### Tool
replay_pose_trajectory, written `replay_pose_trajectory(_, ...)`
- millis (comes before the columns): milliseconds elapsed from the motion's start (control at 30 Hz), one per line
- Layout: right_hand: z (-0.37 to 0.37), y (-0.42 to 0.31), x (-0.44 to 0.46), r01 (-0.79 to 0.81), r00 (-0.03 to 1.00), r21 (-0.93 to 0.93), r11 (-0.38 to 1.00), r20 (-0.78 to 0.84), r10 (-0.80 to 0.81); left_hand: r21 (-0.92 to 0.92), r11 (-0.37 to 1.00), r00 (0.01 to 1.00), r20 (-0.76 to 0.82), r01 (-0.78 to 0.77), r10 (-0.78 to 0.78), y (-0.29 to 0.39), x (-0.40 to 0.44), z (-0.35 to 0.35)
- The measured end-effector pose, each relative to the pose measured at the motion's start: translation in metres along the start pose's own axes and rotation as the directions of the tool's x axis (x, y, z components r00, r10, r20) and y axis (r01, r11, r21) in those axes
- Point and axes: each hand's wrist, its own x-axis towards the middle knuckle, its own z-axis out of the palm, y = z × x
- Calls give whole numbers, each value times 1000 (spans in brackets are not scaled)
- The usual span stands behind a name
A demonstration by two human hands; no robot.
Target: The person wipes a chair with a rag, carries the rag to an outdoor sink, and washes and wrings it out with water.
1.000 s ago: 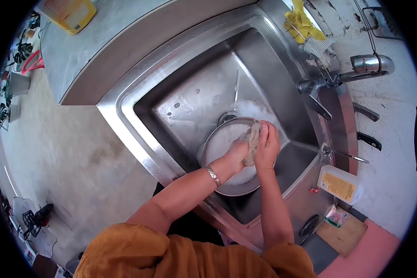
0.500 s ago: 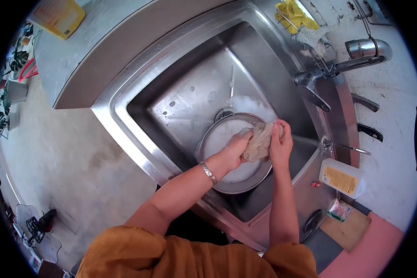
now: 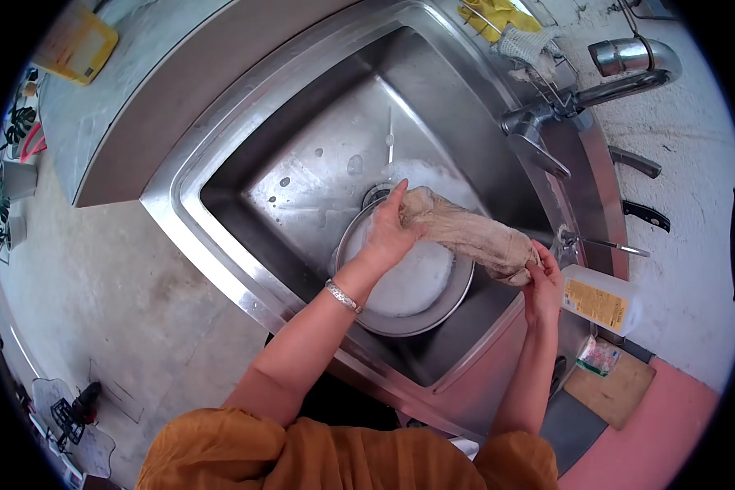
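Limp cloth stretched between our two hands

Our right hand (image 3: 545, 290) pinches one end of the beige cloth (image 3: 475, 237) between thumb and fingers. Our left hand (image 3: 390, 233) grasps the other end, thumb raised, the remaining fingers partly hidden behind the fabric; how tightly they press, we cannot tell. The cloth spans the air above the basin (image 3: 396, 327) and its white suds (image 3: 412, 282), reaching past the rim on our right. We judge it soft, pliable and hard to tear, somewhat weighty if soaked, perhaps slippery with soap; the bunched ends give us the surest hold. Beneath sits the steel sink (image 3: 310, 151), with the faucet (image 3: 539, 147) beyond and a plastic bottle (image 3: 600, 300) near our right hand.
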Motion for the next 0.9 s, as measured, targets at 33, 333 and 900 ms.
replay_pose_trajectory(33,-3,2,-1,0,1000,1,1000,-1,0,125,992,999,25,23,-26,12,-2,-5)
replay_pose_trajectory(333,-6,24,-7,8,993,-326,945,114,31,765,613,865,157,199,-477,36,-8,-13)
replay_pose_trajectory(900,80,207,29,189,961,-909,372,94,-260,837,531,945,51,136,-322,13,-10,-11)
